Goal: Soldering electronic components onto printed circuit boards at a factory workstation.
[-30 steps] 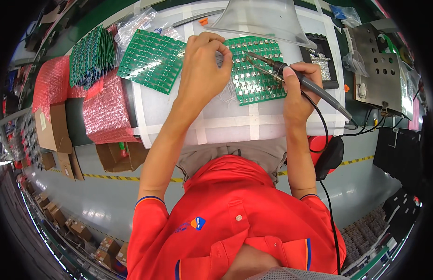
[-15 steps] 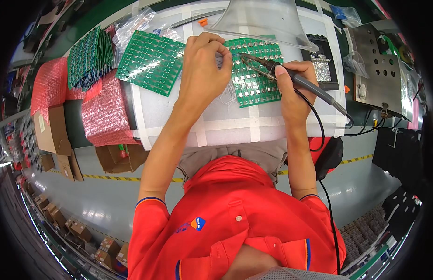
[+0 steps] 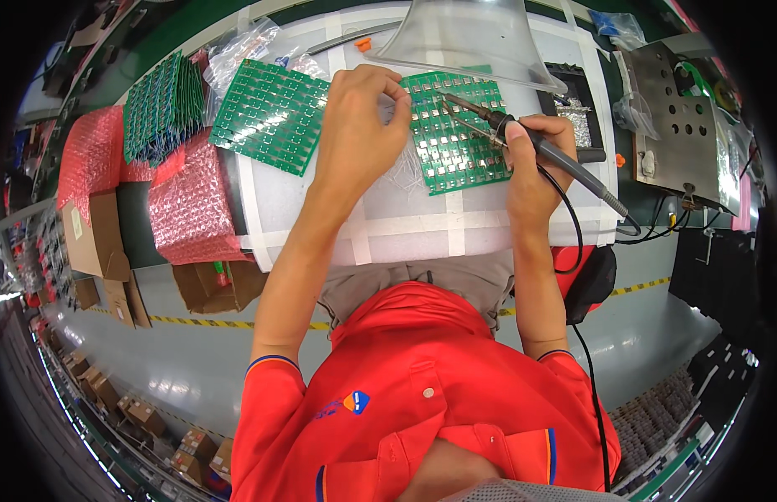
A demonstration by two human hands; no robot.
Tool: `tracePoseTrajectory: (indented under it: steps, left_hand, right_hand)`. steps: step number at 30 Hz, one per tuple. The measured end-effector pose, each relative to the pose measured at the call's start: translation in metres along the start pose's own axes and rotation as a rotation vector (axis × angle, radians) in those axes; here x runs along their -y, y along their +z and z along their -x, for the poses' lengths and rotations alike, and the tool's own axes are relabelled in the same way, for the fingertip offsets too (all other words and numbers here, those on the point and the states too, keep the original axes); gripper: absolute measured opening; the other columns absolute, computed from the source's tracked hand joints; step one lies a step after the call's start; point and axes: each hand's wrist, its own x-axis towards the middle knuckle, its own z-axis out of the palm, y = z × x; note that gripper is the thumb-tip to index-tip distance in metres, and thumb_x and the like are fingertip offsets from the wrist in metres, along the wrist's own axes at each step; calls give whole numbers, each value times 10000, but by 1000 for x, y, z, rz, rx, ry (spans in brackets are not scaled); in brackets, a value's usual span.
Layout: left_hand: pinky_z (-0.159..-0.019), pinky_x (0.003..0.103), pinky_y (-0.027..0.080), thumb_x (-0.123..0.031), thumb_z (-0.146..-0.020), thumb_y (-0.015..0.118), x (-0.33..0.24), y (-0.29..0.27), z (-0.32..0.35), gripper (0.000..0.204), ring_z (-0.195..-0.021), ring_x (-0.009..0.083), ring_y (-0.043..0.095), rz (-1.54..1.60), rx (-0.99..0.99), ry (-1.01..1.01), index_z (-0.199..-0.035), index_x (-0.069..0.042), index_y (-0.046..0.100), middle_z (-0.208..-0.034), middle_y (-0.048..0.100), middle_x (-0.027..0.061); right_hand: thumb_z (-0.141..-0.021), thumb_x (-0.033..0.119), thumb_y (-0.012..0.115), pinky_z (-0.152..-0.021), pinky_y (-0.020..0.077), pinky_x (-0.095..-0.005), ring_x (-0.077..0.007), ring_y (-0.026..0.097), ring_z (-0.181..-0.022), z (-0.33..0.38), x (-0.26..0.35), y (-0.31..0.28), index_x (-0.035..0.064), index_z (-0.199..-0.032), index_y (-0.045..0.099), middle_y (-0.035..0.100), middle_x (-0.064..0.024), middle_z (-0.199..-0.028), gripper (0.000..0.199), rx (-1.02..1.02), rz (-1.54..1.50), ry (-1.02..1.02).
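Two hands work on the green circuit board panel point(image 3: 455, 134) at the bench's far edge. Right hand point(image 3: 530, 159) grips the soldering iron point(image 3: 522, 142); left hand point(image 3: 359, 125) pinches something too small to tell (maybe solder wire). Soldering seems underway; next joint needs a steady tip.

The desk point(image 3: 405, 230) spans the upper middle of the frame. At its centre lies a circuit panel point(image 3: 455, 134), with the left hand point(image 3: 359, 125) on its left edge and the right hand point(image 3: 535, 155) at its right edge, holding a soldering iron point(image 3: 539, 146) whose tip reaches over the panel. A second panel point(image 3: 267, 113) lies left of the left hand. Further left, a stack of boards point(image 3: 158, 109) sits above bubble-wrap sheets point(image 3: 187, 205). A metal plate point(image 3: 681, 138) lies at the upper right. Cardboard boxes point(image 3: 95, 238) stand at the left, below the desk.
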Motion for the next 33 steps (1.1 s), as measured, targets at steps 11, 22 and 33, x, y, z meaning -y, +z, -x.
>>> tracePoseTrajectory:
  steps: [11,22,33]
  left_hand:
    - [-893,448,427,-62,-821,738,-4,18,2,34,-1022,310,560,-62,-73,56,-813,-58,705,-1045,684,59]
    - [-893,446,421,-58,-815,735,-4,19,3,31,-1036,305,554,-91,-70,66,-816,-53,705,-1064,669,53]
    - [-885,443,429,-52,-806,738,-3,18,3,39,-1030,305,556,-121,-68,91,-805,-51,699,-1059,667,52]
  right_hand:
    - [-933,-28,727,-637,442,-203,-50,553,-725,0,-2,-2,13,-1001,572,600,-20,-871,174,-5,-3,-4]
    - [-934,-15,731,-613,441,-207,-55,562,-694,-1,0,0,7,-998,577,606,-17,-807,168,19,59,29]
    - [-941,-12,731,-638,443,-200,-47,555,-728,0,-1,-1,15,-1025,577,601,-21,-882,177,-41,-11,7]
